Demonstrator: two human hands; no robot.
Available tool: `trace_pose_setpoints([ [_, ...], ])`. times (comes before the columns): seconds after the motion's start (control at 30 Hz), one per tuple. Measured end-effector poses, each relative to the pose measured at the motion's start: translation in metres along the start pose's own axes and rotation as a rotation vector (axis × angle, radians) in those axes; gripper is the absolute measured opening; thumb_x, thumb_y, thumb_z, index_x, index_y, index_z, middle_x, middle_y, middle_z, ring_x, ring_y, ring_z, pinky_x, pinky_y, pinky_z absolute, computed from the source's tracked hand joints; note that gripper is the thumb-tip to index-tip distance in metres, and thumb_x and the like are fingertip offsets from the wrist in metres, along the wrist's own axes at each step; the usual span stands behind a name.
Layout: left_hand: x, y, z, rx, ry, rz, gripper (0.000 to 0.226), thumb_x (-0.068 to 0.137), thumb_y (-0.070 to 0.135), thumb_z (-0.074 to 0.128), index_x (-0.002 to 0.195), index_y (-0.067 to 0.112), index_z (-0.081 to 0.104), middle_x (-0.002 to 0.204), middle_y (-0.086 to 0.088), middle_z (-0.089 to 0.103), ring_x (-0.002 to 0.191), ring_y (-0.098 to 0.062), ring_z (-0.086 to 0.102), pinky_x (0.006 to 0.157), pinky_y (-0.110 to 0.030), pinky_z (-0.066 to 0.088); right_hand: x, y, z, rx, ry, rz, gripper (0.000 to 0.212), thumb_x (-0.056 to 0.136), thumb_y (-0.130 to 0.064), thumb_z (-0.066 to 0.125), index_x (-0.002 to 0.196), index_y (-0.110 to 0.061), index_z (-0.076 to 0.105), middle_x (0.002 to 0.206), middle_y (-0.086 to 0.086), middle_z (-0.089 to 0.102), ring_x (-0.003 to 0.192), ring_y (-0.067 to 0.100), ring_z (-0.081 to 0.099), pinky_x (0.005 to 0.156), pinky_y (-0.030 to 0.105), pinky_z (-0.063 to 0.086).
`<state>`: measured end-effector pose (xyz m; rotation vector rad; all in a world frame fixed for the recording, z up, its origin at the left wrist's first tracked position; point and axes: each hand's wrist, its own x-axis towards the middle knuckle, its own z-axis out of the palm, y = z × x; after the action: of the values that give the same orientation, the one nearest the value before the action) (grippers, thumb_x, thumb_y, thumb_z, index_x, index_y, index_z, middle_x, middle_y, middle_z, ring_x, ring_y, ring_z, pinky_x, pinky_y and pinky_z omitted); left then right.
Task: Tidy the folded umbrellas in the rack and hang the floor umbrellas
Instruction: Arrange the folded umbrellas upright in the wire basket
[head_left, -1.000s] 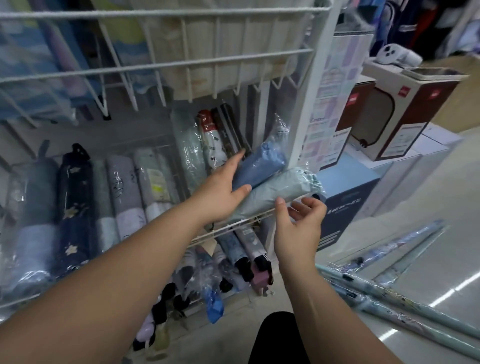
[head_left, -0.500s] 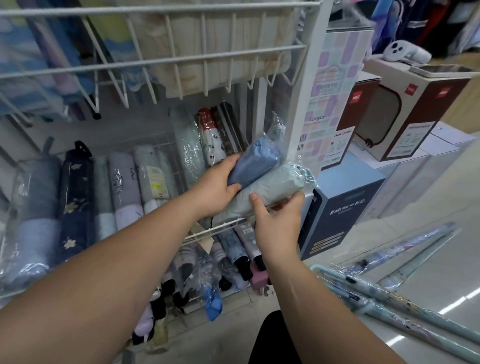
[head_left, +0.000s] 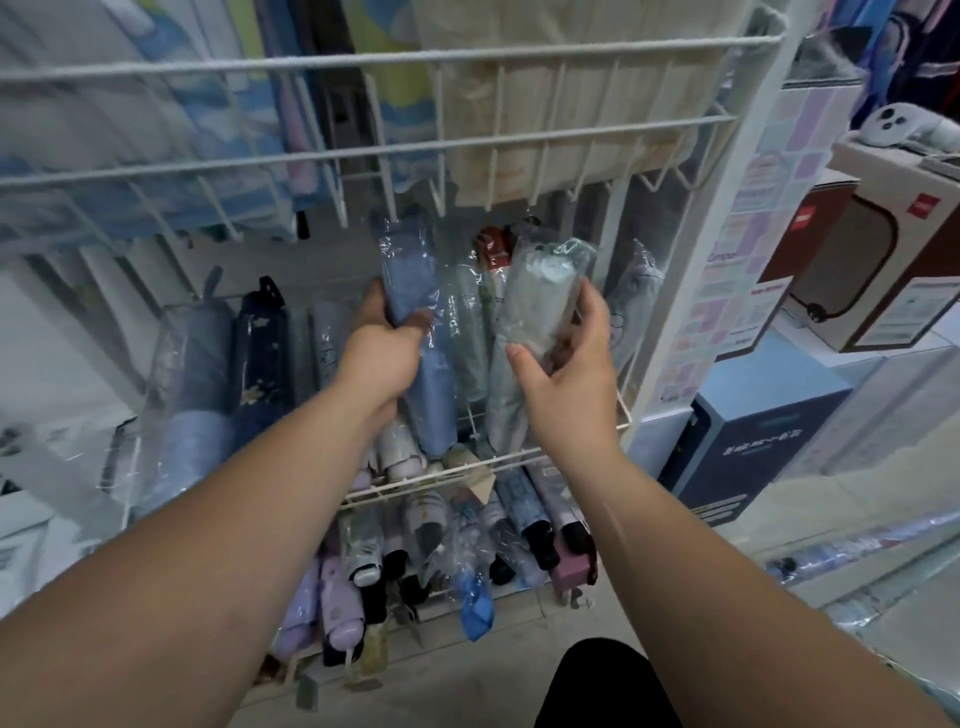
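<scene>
A white wire rack (head_left: 696, 270) holds several folded umbrellas in clear plastic sleeves on its middle shelf. My left hand (head_left: 382, 353) grips a blue folded umbrella (head_left: 423, 364) that stands almost upright in the shelf. My right hand (head_left: 569, 364) holds a pale grey-green folded umbrella (head_left: 535, 306), also upright, just right of the blue one. More folded umbrellas (head_left: 260, 353) lie in a row to the left. Long floor umbrellas (head_left: 852, 551) in plastic lie on the floor at the right.
A lower shelf (head_left: 441, 551) holds several more folded umbrellas with black and lilac handles. An upper wire basket (head_left: 467, 145) carries cream and blue goods. Boxes (head_left: 748, 452) are stacked right of the rack. My dark knee (head_left: 608, 686) shows at the bottom.
Both umbrellas lay tilted to the right over the shelf's edge; now each hand has turned its umbrella upright into the shelf. The view has shifted left.
</scene>
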<state>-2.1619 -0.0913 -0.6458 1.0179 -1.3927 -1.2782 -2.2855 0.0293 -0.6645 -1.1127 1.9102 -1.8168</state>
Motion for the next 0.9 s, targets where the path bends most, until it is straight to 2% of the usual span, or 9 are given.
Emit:
trace_pose_setpoints([
  [0.17, 0.017, 0.029, -0.038, 0.133, 0.08, 0.008, 0.024, 0.095, 0.014, 0.064, 0.117, 0.022, 0.06, 0.111, -0.006, 0.072, 0.091, -0.022, 0.071, 0.085, -0.041, 0.061, 0.029, -0.018, 0.014, -0.037, -0.016, -0.051, 0.063, 0.089, -0.024, 0.073, 0.137, -0.033, 0.034, 0.111, -0.011, 0.066, 0.096, 0.007, 0.068, 0.09, 0.04, 0.058],
  [0.27, 0.027, 0.037, -0.061, 0.27, 0.079, -0.018, 0.033, 0.094, 0.019, 0.066, 0.126, 0.015, 0.06, 0.121, -0.009, 0.07, 0.097, -0.024, 0.07, 0.086, -0.038, 0.058, 0.049, -0.033, 0.03, -0.133, -0.1, -0.121, 0.061, 0.089, -0.022, 0.072, 0.138, -0.023, 0.036, 0.097, -0.008, 0.067, 0.087, 0.015, 0.067, 0.081, 0.036, 0.058],
  [0.37, 0.028, 0.038, -0.079, 0.684, 0.033, -0.007, 0.067, 0.093, 0.025, 0.066, 0.152, 0.019, 0.036, 0.14, -0.013, 0.058, 0.121, -0.034, 0.06, 0.099, -0.04, 0.051, 0.058, -0.04, 0.053, -0.161, -0.263, -0.178, 0.061, 0.089, -0.017, 0.074, 0.139, -0.022, 0.039, 0.094, -0.01, 0.067, 0.087, 0.013, 0.067, 0.074, 0.027, 0.056],
  [0.43, 0.022, 0.034, -0.087, 1.009, -0.052, -0.034, 0.078, 0.095, 0.024, 0.062, 0.159, 0.025, 0.016, 0.14, -0.02, 0.055, 0.119, -0.039, 0.06, 0.093, -0.038, 0.051, 0.057, -0.04, 0.066, -0.178, -0.328, -0.18, 0.059, 0.089, -0.017, 0.073, 0.139, -0.024, 0.042, 0.099, -0.007, 0.066, 0.089, 0.014, 0.067, 0.074, 0.023, 0.053],
  [0.5, 0.014, 0.027, -0.092, 1.307, -0.132, -0.012, 0.072, 0.095, 0.028, 0.057, 0.157, 0.029, 0.019, 0.134, -0.023, 0.057, 0.115, -0.04, 0.06, 0.086, -0.039, 0.052, 0.053, -0.034, 0.074, -0.194, -0.379, -0.152, 0.058, 0.09, -0.016, 0.072, 0.14, -0.027, 0.043, 0.095, -0.01, 0.063, 0.085, 0.011, 0.065, 0.068, 0.018, 0.051],
  [0.57, 0.005, 0.019, -0.102, 1.512, -0.171, 0.045, 0.068, 0.093, 0.043, 0.058, 0.152, 0.029, 0.03, 0.137, -0.02, 0.051, 0.122, -0.039, 0.051, 0.095, -0.045, 0.05, 0.048, -0.024, 0.079, -0.188, -0.417, -0.143, 0.058, 0.09, -0.013, 0.071, 0.139, -0.031, 0.045, 0.091, -0.014, 0.061, 0.082, 0.007, 0.064, 0.071, 0.026, 0.056],
  [0.7, -0.012, 0.008, -0.123, 1.568, -0.199, 0.089, 0.09, 0.081, 0.074, 0.057, 0.156, 0.037, 0.023, 0.148, -0.009, 0.043, 0.136, -0.036, 0.037, 0.108, -0.05, 0.038, 0.043, -0.012, 0.087, -0.192, -0.489, -0.124, 0.059, 0.091, -0.009, 0.067, 0.14, -0.035, 0.046, 0.088, -0.02, 0.059, 0.077, -0.003, 0.059, 0.076, 0.025, 0.054],
  [0.83, -0.027, 0.011, -0.143, 1.504, -0.063, 0.117, 0.094, 0.072, 0.084, 0.056, 0.148, 0.031, 0.04, 0.141, -0.008, 0.052, 0.129, -0.038, 0.046, 0.103, -0.051, 0.041, 0.044, -0.03, 0.109, -0.209, -0.528, -0.239, 0.059, 0.086, -0.018, 0.071, 0.134, -0.045, 0.049, 0.109, -0.008, 0.068, 0.096, 0.014, 0.067, 0.091, 0.032, 0.056],
  [0.9, -0.035, 0.011, -0.152, 1.441, -0.011, 0.098, 0.097, 0.069, 0.087, 0.056, 0.143, 0.026, 0.044, 0.134, -0.011, 0.056, 0.123, -0.039, 0.049, 0.101, -0.05, 0.043, 0.043, -0.047, 0.125, -0.214, -0.58, -0.302, 0.06, 0.086, -0.017, 0.071, 0.137, -0.042, 0.051, 0.119, -0.005, 0.066, 0.103, 0.015, 0.065, 0.093, 0.026, 0.053],
])
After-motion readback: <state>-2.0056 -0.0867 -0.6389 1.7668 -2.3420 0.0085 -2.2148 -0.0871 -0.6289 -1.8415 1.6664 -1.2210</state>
